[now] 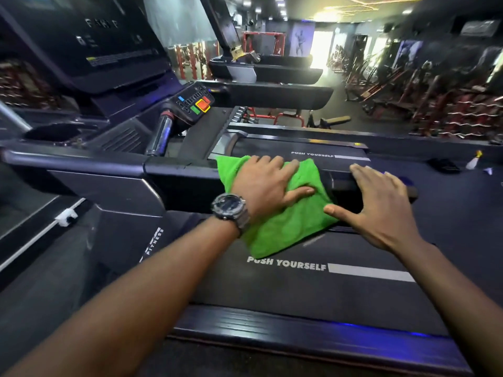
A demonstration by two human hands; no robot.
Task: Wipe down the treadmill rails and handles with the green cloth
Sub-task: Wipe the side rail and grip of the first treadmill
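A green cloth point(292, 221) is draped over the treadmill's dark side rail point(109, 161), which runs from the left edge toward the middle. My left hand point(266, 183), with a watch on its wrist, lies flat on the cloth and presses it onto the rail, fingers spread. My right hand point(381, 205) rests with straight fingers on the rail's end, just right of the cloth; its thumb touches the cloth's corner. A chrome handle grip point(162, 131) stands behind the rail, below the console.
The treadmill belt point(299, 284) marked PUSH YOURSELF lies below the hands. The console point(194, 103) with red and green buttons sits at upper left, beside a cup holder point(57, 133). More treadmills point(272, 91) line up behind. A spray bottle point(473, 160) stands far right.
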